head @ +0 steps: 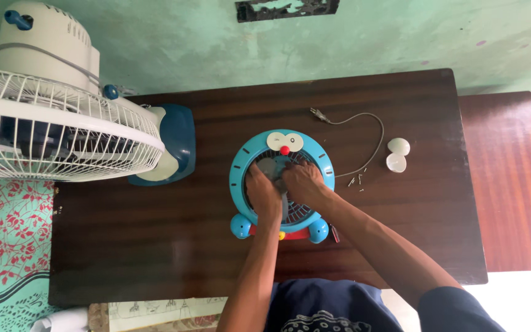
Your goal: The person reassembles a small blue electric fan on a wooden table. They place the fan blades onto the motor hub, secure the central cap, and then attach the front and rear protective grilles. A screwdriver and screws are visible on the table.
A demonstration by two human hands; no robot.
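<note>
A small blue cartoon-cat fan (239,166) lies face up in the middle of a dark wooden table (130,240). It has white eyes, a red nose, round blue feet and a red base. Both hands rest inside its round opening on the grey blades (268,166). My left hand (262,193) presses on the left side of the blades. My right hand (302,184) grips the blades near the hub, fingers curled. The grille below the hands is mostly hidden.
A large white table fan (50,123) with a blue base (179,141) stands at the table's left end. A grey power cord (364,123), two white oval pieces (397,154) and small screws (356,181) lie right of the toy fan. A second brown table (511,184) adjoins on the right.
</note>
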